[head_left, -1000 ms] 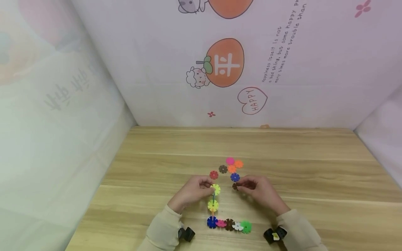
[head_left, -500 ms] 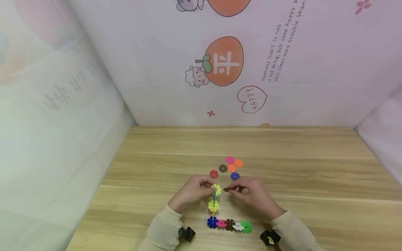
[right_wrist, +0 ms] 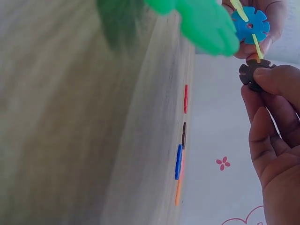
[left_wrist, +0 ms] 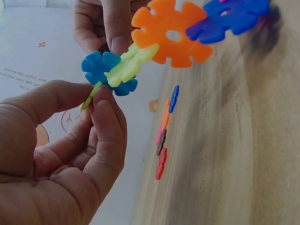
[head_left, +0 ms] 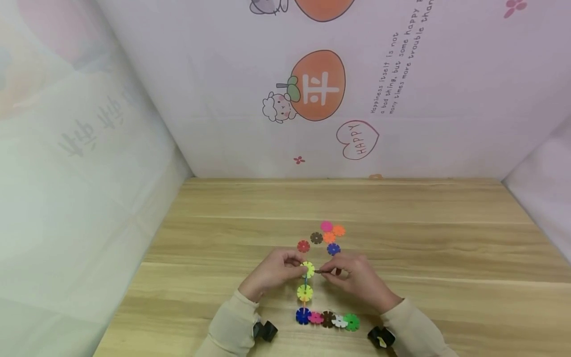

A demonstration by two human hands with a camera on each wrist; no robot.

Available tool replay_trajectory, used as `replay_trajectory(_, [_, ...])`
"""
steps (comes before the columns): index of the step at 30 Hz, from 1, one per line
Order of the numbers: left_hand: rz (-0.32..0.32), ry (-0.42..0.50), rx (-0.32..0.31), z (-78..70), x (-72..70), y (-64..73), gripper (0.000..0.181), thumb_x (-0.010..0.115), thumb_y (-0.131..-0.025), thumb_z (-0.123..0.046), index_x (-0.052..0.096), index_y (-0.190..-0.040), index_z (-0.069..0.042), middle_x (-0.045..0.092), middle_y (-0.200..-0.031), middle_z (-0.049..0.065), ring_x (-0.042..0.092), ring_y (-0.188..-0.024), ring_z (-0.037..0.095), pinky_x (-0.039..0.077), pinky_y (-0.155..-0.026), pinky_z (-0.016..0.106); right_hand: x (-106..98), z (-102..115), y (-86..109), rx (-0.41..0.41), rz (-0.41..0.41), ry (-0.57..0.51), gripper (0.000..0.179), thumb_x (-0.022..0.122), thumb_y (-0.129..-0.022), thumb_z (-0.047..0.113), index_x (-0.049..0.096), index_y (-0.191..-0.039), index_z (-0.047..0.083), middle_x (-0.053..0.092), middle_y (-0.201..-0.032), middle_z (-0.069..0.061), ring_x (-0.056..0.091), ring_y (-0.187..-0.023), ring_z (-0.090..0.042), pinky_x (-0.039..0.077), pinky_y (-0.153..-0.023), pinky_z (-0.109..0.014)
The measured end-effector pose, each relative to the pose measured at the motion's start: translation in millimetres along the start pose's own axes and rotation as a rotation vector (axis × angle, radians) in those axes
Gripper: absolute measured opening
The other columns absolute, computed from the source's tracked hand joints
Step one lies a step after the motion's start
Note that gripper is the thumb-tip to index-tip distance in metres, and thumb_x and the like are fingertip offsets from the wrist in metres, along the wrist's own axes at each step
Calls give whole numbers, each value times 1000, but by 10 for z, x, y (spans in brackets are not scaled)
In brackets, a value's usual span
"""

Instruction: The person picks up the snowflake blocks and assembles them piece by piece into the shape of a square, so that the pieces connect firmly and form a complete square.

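My left hand [head_left: 278, 270] pinches the yellow snowflake disc [head_left: 309, 269] at the far end of a linked chain. Below that disc the chain runs through a blue disc [left_wrist: 96, 65], another yellow disc [head_left: 305, 293] and an orange disc [left_wrist: 164, 35] to a dark blue disc [head_left: 303, 316]. From there it turns right through pink, brown and white discs to a green disc [head_left: 351, 322]. Between thumb and fingers, my right hand [head_left: 357, 280] pinches a brown snowflake disc [right_wrist: 253, 75], seen edge-on in the head view, its rim right at the held yellow disc.
Beyond the hands, loose discs lie flat on the wooden table [head_left: 424, 228]: red [head_left: 303, 246], brown [head_left: 316, 238], blue [head_left: 333, 249], pink [head_left: 327, 226] and two orange [head_left: 339, 230]. A printed cloth [head_left: 223, 99] hangs behind the table.
My right hand has picked up the brown disc from beside the loose blue one, moved it left and turned it edge-on against the yellow disc. The left hand has stayed nearly still.
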State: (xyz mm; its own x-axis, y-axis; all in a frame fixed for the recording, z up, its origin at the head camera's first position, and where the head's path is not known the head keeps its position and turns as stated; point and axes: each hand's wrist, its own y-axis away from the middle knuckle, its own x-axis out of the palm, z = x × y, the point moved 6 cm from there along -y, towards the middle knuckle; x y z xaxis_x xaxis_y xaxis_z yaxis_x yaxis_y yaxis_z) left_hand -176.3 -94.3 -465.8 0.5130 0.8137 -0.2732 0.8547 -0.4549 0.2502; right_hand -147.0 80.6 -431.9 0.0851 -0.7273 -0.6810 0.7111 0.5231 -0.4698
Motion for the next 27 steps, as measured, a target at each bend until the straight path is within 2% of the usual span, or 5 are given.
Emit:
replay_trajectory(10, [-7,6,10,-3,-12,11,13,72,-88,-15,72,-98,-6,66,-90,2,61,-83,15,52,-77,30,6,36,9,-33,-5,28,20,80,-75,-3,76,-91,8,73,-82,-1,63,-71,-1,52,-63,-11])
replay_trajectory(19, [-9,58,-10,-25,4,30,10,73,-88,-11,71,-94,-4,69,-87,7,64,-78,16,57,-78,40,2,58,30,-48,-38,43,22,81,-73,-5,76,-90,7,74,-82,-1,62,-69,-1,49,-61,-8])
replay_trajectory(27, [-8,29,-39,6,-28,26,8,74,-88,-16,73,-93,-10,70,-89,1,64,-82,15,54,-78,31,13,118,2,-69,-71,30,24,82,-72,-6,76,-90,8,72,-81,2,63,-70,-2,50,-63,-9])
